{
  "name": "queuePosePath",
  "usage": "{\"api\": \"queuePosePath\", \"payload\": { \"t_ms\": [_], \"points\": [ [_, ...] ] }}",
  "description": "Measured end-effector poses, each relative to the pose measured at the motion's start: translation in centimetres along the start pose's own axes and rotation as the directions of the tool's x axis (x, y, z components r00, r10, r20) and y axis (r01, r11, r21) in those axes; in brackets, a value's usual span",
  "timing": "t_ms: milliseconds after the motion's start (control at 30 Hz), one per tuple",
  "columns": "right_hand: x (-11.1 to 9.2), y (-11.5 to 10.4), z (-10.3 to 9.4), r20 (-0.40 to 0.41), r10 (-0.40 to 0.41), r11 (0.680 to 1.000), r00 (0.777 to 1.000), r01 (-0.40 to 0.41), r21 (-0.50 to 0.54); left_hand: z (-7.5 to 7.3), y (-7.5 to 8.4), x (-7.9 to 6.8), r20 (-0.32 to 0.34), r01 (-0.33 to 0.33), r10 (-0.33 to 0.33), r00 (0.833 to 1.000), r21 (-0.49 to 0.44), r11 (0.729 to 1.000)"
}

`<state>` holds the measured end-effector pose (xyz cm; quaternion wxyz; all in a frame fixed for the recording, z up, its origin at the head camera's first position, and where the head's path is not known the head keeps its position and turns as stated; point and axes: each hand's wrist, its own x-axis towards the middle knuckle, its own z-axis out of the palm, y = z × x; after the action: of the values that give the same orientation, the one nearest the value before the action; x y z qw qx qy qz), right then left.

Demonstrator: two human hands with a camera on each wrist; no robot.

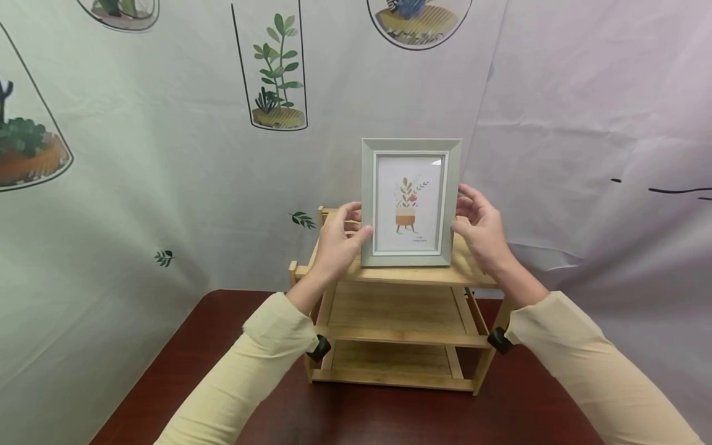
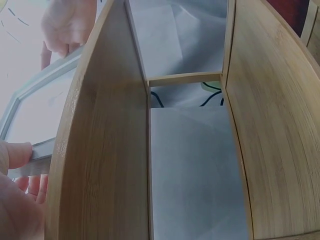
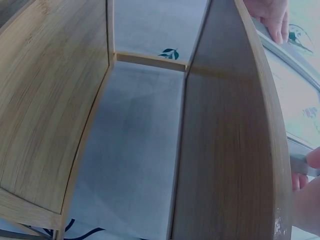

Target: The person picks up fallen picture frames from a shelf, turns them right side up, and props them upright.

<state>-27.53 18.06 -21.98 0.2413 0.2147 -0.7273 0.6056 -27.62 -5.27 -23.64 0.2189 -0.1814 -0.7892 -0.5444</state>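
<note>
A pale grey-green picture frame (image 1: 456, 185) with a potted-plant print stands upright over the top board of a wooden shelf (image 1: 411, 337). My left hand (image 1: 337, 241) grips its left side, thumb on the front and fingers behind the edge. On the opposite side my right hand (image 1: 483, 230) holds the right edge between thumb and fingers. In the left wrist view the picture frame (image 2: 42, 149) shows beyond the top board, a hand at each side. The right wrist view shows part of the picture frame (image 3: 297, 150) too, partly hidden by the board.
The shelf has several tiers and stands on a dark red table (image 1: 222, 327). Behind it hangs a pale cloth (image 1: 183, 123) printed with plants in glass jars. A black band (image 1: 319, 348) sits by the left sleeve and another black band (image 1: 499, 340) by the right.
</note>
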Motion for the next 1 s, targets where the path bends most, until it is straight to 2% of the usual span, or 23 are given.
{"api": "queuePosePath", "payload": {
  "t_ms": [200, 333, 467, 533, 600, 667, 800, 900, 1000],
  "points": [
    [0.2, -0.3, -0.2, 0.002, -0.018, 0.999, 1.0, 0.019, -0.034, 0.0, -0.1, -0.2, -0.004, -0.033, 0.033, 0.999, 0.014, 0.999],
    [0.9, -1.7, -0.3, -0.05, -0.019, 0.995, 0.999, 0.014, -0.095, 0.0, 0.0, -0.3, -0.007, -0.049, 0.049, 0.999, 0.021, 0.999],
    [2.1, -3.9, -0.2, -0.172, -0.117, 0.981, 0.978, 0.087, -0.171, 0.0, 0.0, -0.4, -0.01, -0.058, 0.058, 0.998, 0.03, 0.998],
    [2.6, -5.0, 0.0, -0.193, -0.192, 0.961, 0.962, 0.145, -0.234, 0.0, 0.0, -0.5, -0.015, -0.065, 0.066, 0.998, 0.03, 0.997],
    [2.9, -6.1, 0.4, -0.164, -0.271, 0.924, 0.949, 0.208, -0.321, 0.1, 0.0, -0.6, -0.022, -0.074, 0.075, 0.997, 0.03, 0.997],
    [3.2, -7.0, 0.8, -0.093, -0.337, 0.87, 0.937, 0.272, -0.411, 0.1, 0.0, -0.6, -0.027, -0.081, 0.082, 0.996, 0.029, 0.996],
    [3.8, -8.3, 2.2, 0.081, -0.447, 0.719, 0.891, 0.411, -0.56, 0.2, -0.1, -0.7, -0.033, -0.095, 0.095, 0.995, 0.026, 0.995],
    [4.4, -8.9, 3.3, 0.176, -0.483, 0.628, 0.858, 0.479, -0.614, 0.2, -0.1, -0.8, -0.037, -0.103, 0.104, 0.994, 0.022, 0.994],
    [5.0, -9.5, 4.4, 0.241, -0.463, 0.575, 0.853, 0.496, -0.651, 0.3, -0.1, -0.9, -0.039, -0.119, 0.12, 0.992, 0.019, 0.993]
  ]
}}
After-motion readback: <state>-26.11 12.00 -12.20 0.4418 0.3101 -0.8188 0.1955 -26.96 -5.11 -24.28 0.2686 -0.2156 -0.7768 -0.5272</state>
